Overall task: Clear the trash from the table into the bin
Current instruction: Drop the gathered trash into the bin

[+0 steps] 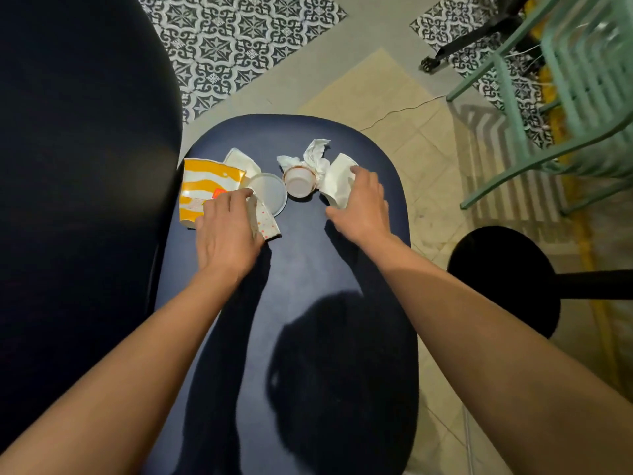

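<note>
Two bare forearms (144, 354) reach over the near half of the dark blue worktop (301, 269), which carries only their shadows. All the trash lies at the far end. At the left edge sits a yellow-and-white striped carton (209, 181); its orange label is too blurred to read. The left hand (227, 231) lies over the carton's near corner and a dotted paper cup (265, 222), fingers bent; whether it has a grip cannot be told. Just beyond lie a clear round lid (269, 192), flat, and a squashed white cup (241, 161). A small pot (298, 185) lies on its side, mouth toward the camera, brown at the rim, against a crumpled napkin (315, 154). The right hand (363, 207) grips a flattened white paper cup (337, 185). A black stool (503, 272) stands just off the right edge.
</note>
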Tool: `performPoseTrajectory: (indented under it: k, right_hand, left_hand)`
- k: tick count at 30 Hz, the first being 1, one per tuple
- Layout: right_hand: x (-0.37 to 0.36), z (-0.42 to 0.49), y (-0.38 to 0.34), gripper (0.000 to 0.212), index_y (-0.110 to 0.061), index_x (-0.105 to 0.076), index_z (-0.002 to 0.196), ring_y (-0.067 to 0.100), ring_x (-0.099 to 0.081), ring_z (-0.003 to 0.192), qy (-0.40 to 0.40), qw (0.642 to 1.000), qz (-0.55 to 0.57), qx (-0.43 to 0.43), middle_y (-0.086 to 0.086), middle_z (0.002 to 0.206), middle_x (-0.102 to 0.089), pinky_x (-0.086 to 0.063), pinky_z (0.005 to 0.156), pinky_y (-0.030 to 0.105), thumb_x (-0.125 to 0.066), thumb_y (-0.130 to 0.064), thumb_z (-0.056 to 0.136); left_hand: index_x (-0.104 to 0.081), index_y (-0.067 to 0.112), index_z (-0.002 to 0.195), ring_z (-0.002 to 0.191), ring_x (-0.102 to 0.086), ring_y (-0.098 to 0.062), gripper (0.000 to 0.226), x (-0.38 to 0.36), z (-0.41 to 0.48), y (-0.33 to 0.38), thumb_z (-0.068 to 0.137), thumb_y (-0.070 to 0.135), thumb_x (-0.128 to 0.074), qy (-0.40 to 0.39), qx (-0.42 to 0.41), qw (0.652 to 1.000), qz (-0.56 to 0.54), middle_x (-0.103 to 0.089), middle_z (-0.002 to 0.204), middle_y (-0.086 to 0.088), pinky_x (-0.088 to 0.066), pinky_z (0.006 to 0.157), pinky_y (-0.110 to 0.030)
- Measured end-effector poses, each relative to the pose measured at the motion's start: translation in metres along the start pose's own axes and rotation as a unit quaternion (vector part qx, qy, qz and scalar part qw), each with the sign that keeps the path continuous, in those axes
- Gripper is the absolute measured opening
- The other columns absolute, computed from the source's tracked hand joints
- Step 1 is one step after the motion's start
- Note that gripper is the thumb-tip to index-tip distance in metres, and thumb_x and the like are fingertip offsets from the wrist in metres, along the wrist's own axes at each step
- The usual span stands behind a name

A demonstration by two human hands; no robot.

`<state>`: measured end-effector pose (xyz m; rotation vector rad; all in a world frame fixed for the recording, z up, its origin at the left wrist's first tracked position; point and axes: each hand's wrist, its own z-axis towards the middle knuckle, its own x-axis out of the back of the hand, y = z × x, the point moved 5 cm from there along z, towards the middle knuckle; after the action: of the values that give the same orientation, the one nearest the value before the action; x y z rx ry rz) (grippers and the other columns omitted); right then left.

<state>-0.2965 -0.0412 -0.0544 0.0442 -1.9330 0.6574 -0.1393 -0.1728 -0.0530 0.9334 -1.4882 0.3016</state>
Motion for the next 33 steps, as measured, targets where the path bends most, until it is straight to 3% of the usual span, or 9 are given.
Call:
performPoseTrajectory:
  k: [8,16,20,28,33]
  right_hand:
    - [-0.016,0.034,0.014,0.108,-0.014,-0.011,0.148,0.028,-0.017,0.143,-0.047,0.998,-0.02,-0.021,0.007,0.152,-0.022,-0.025,0.114,0.044,-0.079,-0.033,0.066]
    - [-0.029,0.021,0.02,0.106,-0.011,-0.021,0.141,0.028,-0.027,0.128,-0.034,0.998,0.002,-0.047,0.008,0.135,-0.028,-0.034,0.106,0.04,-0.081,-0.034,0.057]
    - [-0.034,0.001,0.021,0.101,-0.013,-0.027,0.132,0.026,-0.03,0.122,-0.032,0.998,0.01,-0.048,0.006,0.126,-0.028,-0.036,0.104,0.037,-0.082,-0.036,0.051]
    - [-0.037,-0.052,0.031,0.105,-0.022,-0.023,0.137,0.024,-0.034,0.125,-0.093,0.995,0.036,-0.02,0.001,0.129,-0.032,-0.034,0.105,0.039,-0.082,-0.039,0.052]
    - [-0.04,-0.09,0.041,0.113,-0.025,-0.024,0.135,0.021,-0.039,0.123,-0.116,0.991,0.062,-0.014,-0.001,0.129,-0.032,-0.041,0.103,0.041,-0.086,-0.054,0.045]
  left_hand:
    - [-0.041,0.014,0.13,0.113,-0.041,-0.035,0.059,-0.015,0.019,0.002,0.078,0.015,-0.069,-0.033,-0.005,0.998,0.049,-0.049,0.127,-0.015,-0.036,0.086,-0.043]
    - [-0.04,0.015,0.131,0.112,-0.04,-0.035,0.066,-0.016,0.019,-0.001,0.075,0.019,-0.073,-0.039,0.002,0.999,0.033,-0.047,0.123,-0.016,-0.034,0.088,-0.042]
    - [-0.045,0.016,0.123,0.109,-0.046,-0.033,0.053,-0.019,0.013,-0.004,0.079,0.023,-0.072,-0.057,0.006,0.998,-0.002,-0.054,0.12,-0.01,-0.034,0.086,-0.04]
    - [-0.051,0.01,0.116,0.104,-0.052,-0.036,0.031,-0.022,-0.014,0.013,0.091,0.027,-0.057,-0.088,-0.044,0.995,-0.021,-0.058,0.111,-0.017,-0.04,0.081,-0.042]
    - [-0.043,0.016,0.122,0.104,-0.05,-0.04,0.03,-0.028,-0.046,0.017,0.095,0.028,-0.048,-0.104,-0.005,0.993,-0.063,-0.057,0.106,-0.023,-0.042,0.082,-0.043]
